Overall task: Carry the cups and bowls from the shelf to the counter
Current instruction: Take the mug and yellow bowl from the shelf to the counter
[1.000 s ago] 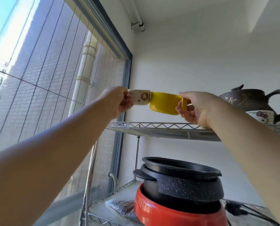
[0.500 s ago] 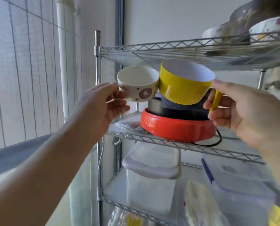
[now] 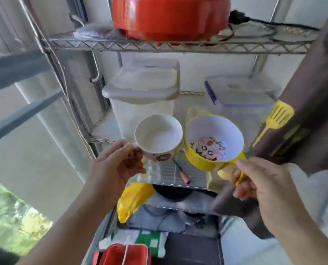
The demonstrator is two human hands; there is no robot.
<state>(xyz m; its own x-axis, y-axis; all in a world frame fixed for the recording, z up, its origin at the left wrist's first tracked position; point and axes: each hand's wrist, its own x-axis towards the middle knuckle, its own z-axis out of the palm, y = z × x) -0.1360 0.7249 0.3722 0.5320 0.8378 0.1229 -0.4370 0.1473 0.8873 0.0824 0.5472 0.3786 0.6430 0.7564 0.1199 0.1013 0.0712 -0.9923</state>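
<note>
Head view: we face a wire shelf rack (image 3: 178, 47) beside a window (image 3: 16, 131), with a red pot (image 3: 168, 16) on the upper tier and a lidded plastic container (image 3: 142, 83) below. Our left hand (image 3: 117, 167) pinches the white cup (image 3: 159, 138) by its handle, and our right hand (image 3: 260, 180) grips the yellow bowl (image 3: 203, 161) by its handle. They hang side by side in the air. Half a second ago both were level with the pot; now they are below it.
</note>
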